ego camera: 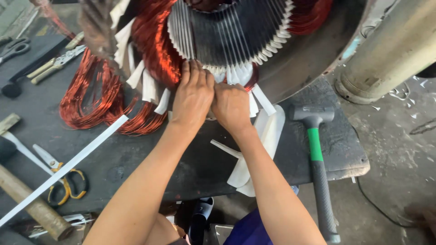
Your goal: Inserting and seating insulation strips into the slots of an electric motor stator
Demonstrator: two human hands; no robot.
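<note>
A large motor stator [236,31] lies on the dark workbench [190,159], its slots lined with white insulation paper [229,75] and wound with copper wire coils [156,45]. My left hand [193,97] presses its fingers flat against the copper winding and paper at the stator's lower rim. My right hand [230,106] is closed beside it, touching it, pinching at the paper strips there. What it pinches is hidden by the fingers.
Loose copper coils [91,97] lie left. White paper pieces [263,136] sit under my right forearm. A green-handled mallet [315,154], yellow scissors [63,181], a long white strip [68,165], a wooden hammer handle [32,204], pliers [54,63] and a grey cylinder [395,50] surround.
</note>
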